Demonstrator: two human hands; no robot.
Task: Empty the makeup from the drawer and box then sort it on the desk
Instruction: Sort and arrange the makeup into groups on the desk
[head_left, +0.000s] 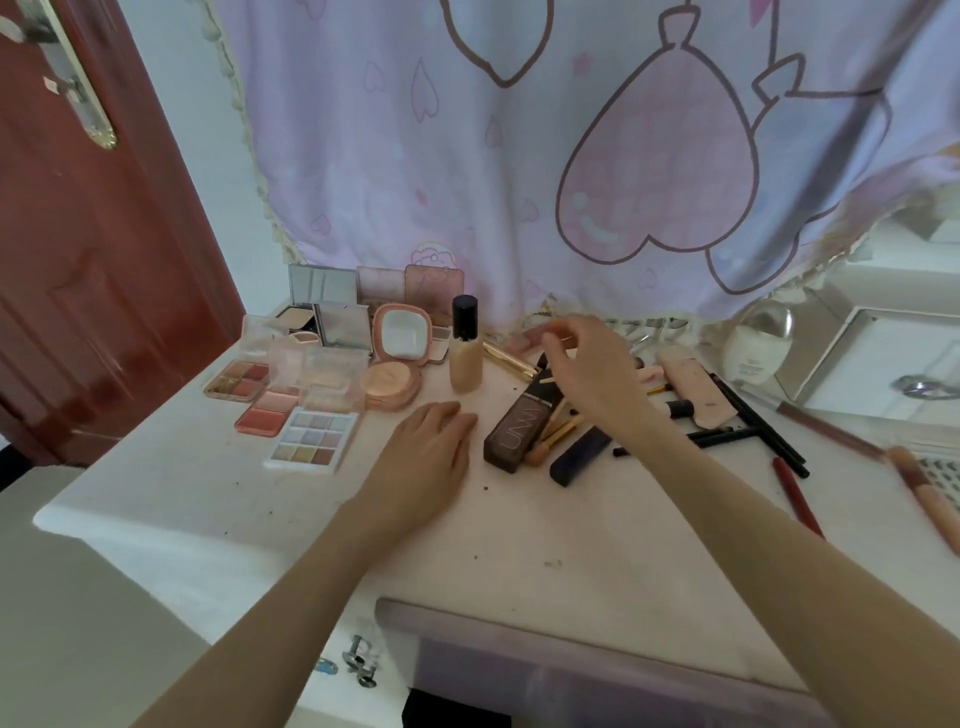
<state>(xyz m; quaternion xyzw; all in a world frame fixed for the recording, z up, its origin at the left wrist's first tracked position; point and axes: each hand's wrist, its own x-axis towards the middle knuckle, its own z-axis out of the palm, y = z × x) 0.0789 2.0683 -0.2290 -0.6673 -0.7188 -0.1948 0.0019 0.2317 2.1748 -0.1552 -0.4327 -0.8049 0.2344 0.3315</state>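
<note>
With our left hand (434, 447) flat on the white surface (208, 499), our right hand (587, 374) pinched a thin gold-handled brush (563, 340); best lifted clear of the upright beige foundation bottle (464, 345).

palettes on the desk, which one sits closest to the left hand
The nine-pan palette with pale pastel squares, open at the near edge of the group. The pink blush palette and the others lie farther from the left hand.
</note>
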